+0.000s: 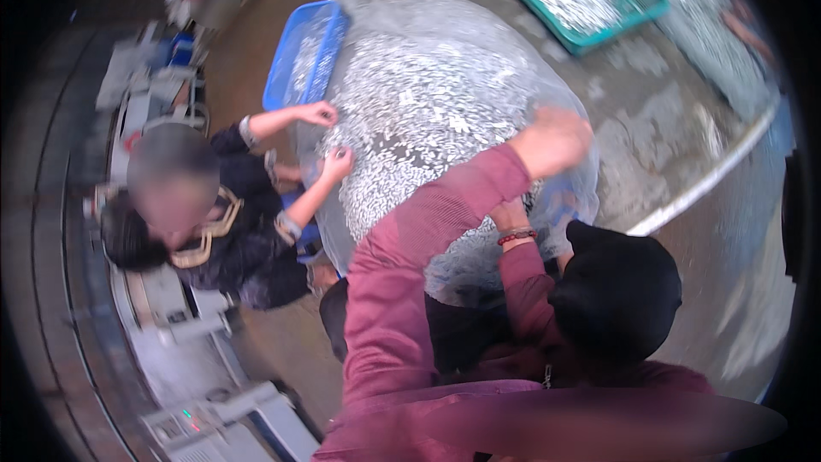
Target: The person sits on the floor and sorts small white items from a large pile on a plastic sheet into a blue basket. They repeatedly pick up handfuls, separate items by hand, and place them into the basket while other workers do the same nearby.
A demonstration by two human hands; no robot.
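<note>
A wide heap of small silvery-white pieces [419, 85], probably small fish, lies spread on a greyish translucent sheet or net [579, 115]. My left arm in a maroon sleeve reaches across the heap. At its end my left hand [558, 144] is over the sheet's right side, smeared by motion, its fingers unclear. Below that forearm is my right hand [510, 216], low over the heap's near right part, a red beaded bracelet [517, 237] at its wrist. Its fingers are hidden behind the left arm. What either hand holds, if anything, does not show.
Across at the left, a co-worker [248, 231] has both hands at the heap's edge. A blue basket [272, 85] stands beyond them. At the far right, a green crate [547, 21] holds more silvery pieces. A black rounded cloth shape [620, 291] is beside my right arm.
</note>
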